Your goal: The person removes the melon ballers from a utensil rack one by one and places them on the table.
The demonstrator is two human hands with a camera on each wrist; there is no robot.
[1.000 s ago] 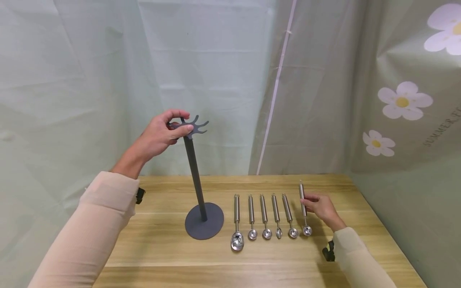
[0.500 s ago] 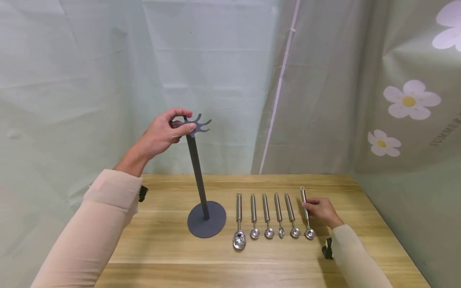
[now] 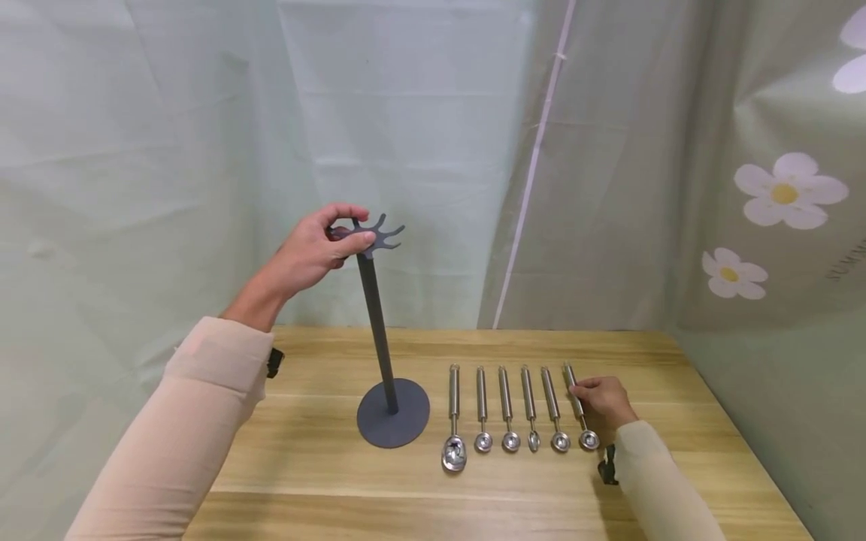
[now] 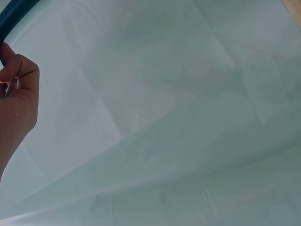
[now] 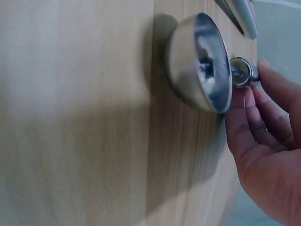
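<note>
Head view, left hand: the left hand (image 3: 313, 254) is raised above the table (image 3: 311, 481), its thumb and fingers curled round the pronged top of the dark grey stand (image 3: 376, 330). In all likelihood the grip steadies the tall, thin post.
Head view, stand: a slim post on a round flat base set on the wood, just left of the spoons; at the top a flat crown of short curved prongs fans out, bare on the side that shows.
Head view, spoons: six steel measuring spoons (image 3: 504, 409) lie side by side, handles pointing away from the person and bowls towards them, the largest bowl at the left. The even row looks laid out so that each can be taken singly.
Head view, right hand: the right hand (image 3: 604, 398) rests low on the table at the right end of the row, its fingertips closed on the handle of the rightmost spoon (image 3: 579, 412), which lies flat on the wood.
Left wrist view: only the edge of the left hand (image 4: 16, 94) against the pale green cloth backdrop (image 4: 178, 117); a dark bar crosses the top corner, and the grip itself is out of view.
Right wrist view: the rightmost spoon (image 5: 202, 61) shows its round polished bowl close up, lying on the light wood; the fingers (image 5: 256, 127) pinch the narrow neck just behind the bowl.
</note>
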